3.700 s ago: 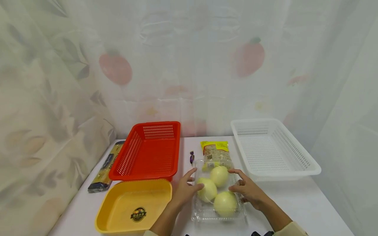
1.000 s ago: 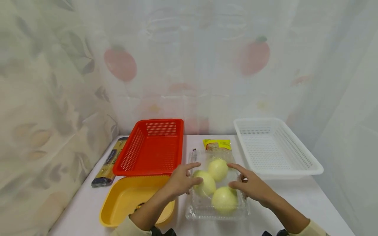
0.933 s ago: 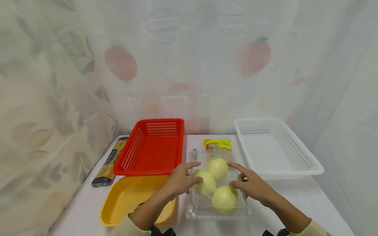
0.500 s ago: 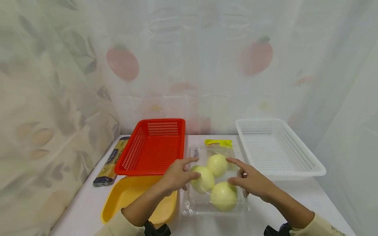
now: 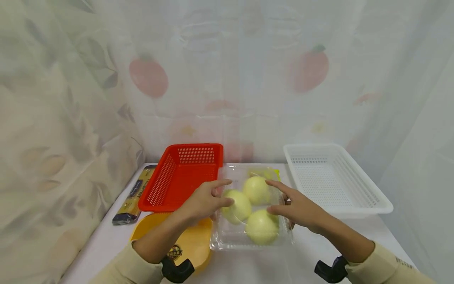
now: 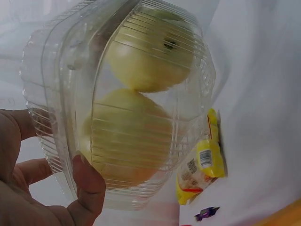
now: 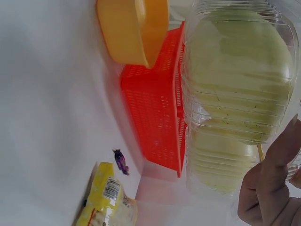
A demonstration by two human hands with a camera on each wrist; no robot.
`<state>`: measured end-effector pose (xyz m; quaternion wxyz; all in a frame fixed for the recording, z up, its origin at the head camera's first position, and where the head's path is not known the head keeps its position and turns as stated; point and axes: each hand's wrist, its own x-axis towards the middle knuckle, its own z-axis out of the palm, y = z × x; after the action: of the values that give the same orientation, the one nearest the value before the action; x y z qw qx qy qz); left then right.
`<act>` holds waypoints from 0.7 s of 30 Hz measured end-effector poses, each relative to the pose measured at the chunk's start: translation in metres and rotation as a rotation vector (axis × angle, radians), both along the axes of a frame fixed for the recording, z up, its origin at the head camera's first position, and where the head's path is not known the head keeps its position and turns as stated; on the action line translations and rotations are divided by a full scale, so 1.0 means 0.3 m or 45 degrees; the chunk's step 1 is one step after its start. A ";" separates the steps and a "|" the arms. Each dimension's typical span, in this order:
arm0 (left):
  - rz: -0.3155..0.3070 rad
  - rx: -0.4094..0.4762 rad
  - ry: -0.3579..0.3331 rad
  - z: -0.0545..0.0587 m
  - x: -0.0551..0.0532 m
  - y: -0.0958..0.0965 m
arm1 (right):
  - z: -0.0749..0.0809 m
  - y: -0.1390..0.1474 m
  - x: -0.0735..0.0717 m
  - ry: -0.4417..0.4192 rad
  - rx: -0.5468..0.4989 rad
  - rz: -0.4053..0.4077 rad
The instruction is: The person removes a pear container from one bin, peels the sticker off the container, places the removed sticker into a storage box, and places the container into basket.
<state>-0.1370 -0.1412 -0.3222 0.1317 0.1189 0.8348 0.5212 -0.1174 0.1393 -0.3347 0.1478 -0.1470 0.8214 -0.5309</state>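
Note:
Both hands hold a clear plastic clamshell box [image 5: 230, 242] by its sides, raised off the table. Inside lie three round, pale yellow-green fruits [image 5: 261, 227]. My left hand [image 5: 205, 201] grips the left side, thumb and index finger over the lid. On the opposite side my right hand [image 5: 299, 207] grips likewise, its other fingers curled under the edge. From the left wrist view, the ribbed wall of the box [image 6: 141, 108] shows two fruits, one with a dark blossom end. The right wrist view shows fingers [image 7: 277, 160] against the box's wall.
A red basket [image 5: 184, 177] stands back left, behind a yellow basin [image 5: 198, 244] partly covered by my left arm. At the right is a white basket [image 5: 330, 185]. A gold-and-black packet [image 5: 134, 195] lies far left. A yellow bag [image 7: 106, 197] and a purple wrapped candy [image 7: 121, 161] lie on the table.
Both hands have closed in on the box and lifted it from the table, carrying it up and slightly left. It now covers most of the yellow bag and the candy in the head view.

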 end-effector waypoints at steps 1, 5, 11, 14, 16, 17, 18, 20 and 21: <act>0.007 -0.002 -0.002 0.006 -0.001 -0.005 | 0.004 -0.005 -0.003 0.002 0.000 -0.001; 0.018 0.000 -0.009 0.027 -0.007 -0.026 | 0.015 -0.025 -0.023 0.011 -0.007 -0.004; 0.017 0.015 -0.005 0.055 -0.027 -0.061 | 0.037 -0.061 -0.056 0.009 -0.016 0.008; 0.001 0.008 -0.007 0.071 -0.040 -0.084 | 0.056 -0.085 -0.069 0.014 -0.010 0.011; -0.010 0.001 -0.004 0.086 -0.049 -0.102 | 0.068 -0.102 -0.077 0.018 -0.007 0.006; -0.012 0.000 -0.004 0.093 -0.053 -0.110 | 0.072 -0.110 -0.083 0.020 -0.002 0.001; -0.010 -0.007 -0.006 0.100 -0.057 -0.119 | 0.076 -0.119 -0.088 0.022 0.001 -0.002; -0.004 -0.007 -0.012 0.114 -0.065 -0.135 | 0.083 -0.137 -0.101 0.020 0.002 -0.014; 0.001 -0.011 -0.013 0.121 -0.069 -0.143 | 0.086 -0.146 -0.107 0.024 0.000 -0.017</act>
<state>-0.1577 -0.1842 -0.2858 0.1364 0.1154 0.8364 0.5183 -0.1496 0.0955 -0.3090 0.1366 -0.1464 0.8236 -0.5306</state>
